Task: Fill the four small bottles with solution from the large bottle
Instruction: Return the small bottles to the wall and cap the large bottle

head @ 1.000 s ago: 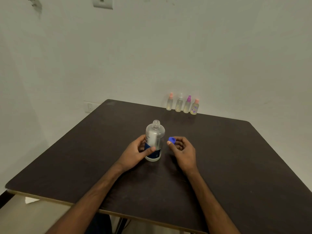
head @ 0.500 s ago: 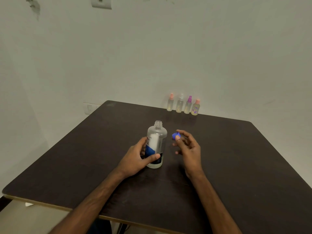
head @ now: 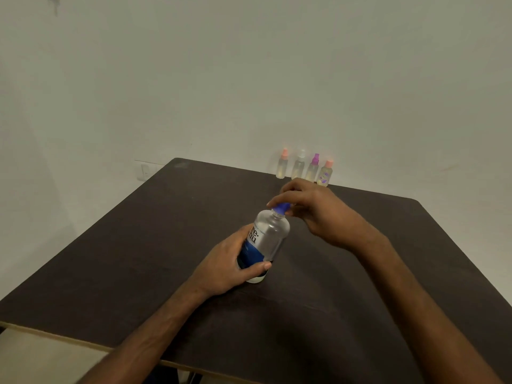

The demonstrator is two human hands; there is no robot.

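The large clear bottle (head: 266, 239) with a blue and white label stands near the middle of the dark table (head: 138, 259), leaning slightly right. My left hand (head: 230, 264) grips its lower body. My right hand (head: 310, 209) pinches the blue cap (head: 280, 208), which sits on the bottle's neck. Several small bottles stand in a row at the table's far edge: an orange-capped one (head: 282, 164), a white-capped one (head: 299, 166), a purple-capped one (head: 313, 167) and another orange-capped one (head: 325, 173). All hold pale yellowish liquid.
A pale wall rises right behind the table's far edge. A wall socket (head: 144, 170) sits low on the wall at the far left corner. The table's near edge (head: 55, 338) runs across the bottom left.
My right hand carried the blue cap from beside the bottle up onto its neck. The left hand kept its grip on the bottle, which now leans a little.
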